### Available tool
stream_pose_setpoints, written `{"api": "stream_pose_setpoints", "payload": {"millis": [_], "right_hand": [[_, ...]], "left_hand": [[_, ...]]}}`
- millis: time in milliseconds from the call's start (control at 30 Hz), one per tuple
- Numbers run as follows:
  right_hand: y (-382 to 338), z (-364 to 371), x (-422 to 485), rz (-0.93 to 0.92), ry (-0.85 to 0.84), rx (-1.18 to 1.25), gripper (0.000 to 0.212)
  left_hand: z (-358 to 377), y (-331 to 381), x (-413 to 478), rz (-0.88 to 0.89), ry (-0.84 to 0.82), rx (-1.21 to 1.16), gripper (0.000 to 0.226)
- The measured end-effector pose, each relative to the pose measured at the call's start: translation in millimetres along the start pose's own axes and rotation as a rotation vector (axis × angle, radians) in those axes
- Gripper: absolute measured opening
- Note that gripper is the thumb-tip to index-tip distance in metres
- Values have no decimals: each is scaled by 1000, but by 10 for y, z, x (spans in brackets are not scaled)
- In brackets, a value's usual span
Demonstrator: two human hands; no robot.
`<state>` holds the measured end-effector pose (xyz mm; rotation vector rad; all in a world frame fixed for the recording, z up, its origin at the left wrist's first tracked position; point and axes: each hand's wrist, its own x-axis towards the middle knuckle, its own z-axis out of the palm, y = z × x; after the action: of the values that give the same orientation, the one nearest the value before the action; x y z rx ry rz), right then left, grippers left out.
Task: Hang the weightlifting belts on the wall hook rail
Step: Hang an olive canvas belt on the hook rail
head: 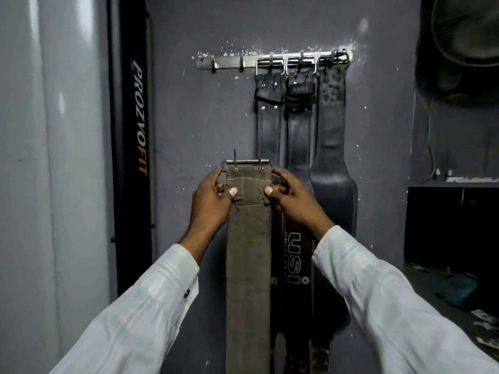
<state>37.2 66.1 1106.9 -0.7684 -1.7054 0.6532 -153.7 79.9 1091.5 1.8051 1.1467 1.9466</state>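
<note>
left hand (213,197) and right hand (293,197) each pinch the top edges of the olive belt (248,252), buckle (247,163) upward, below the hook rail (272,62) holding three black belts (301,125).

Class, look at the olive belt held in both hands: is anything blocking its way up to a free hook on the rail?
Nothing visible blocks it. The olive belt is held below the hook rail, with bare wall between. The rail's left hooks are free; three black belts fill the right hooks, beside that path, not across it.
</note>
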Motion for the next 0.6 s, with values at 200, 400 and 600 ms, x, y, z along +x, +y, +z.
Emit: {"api": "stream_pose_setpoints", "payload": {"millis": [200, 400, 600], "right_hand": [[-234, -42, 1015, -120, 53, -4, 46], [-669, -280, 2090, -321, 130, -93, 34], [-958, -402, 2781, -408, 239, -198, 40]], "left_hand": [[-8, 245, 901, 164, 46, 18, 43], [70, 511, 2071, 276, 68, -10, 36], [131, 698, 2887, 376, 85, -8, 44]]}}
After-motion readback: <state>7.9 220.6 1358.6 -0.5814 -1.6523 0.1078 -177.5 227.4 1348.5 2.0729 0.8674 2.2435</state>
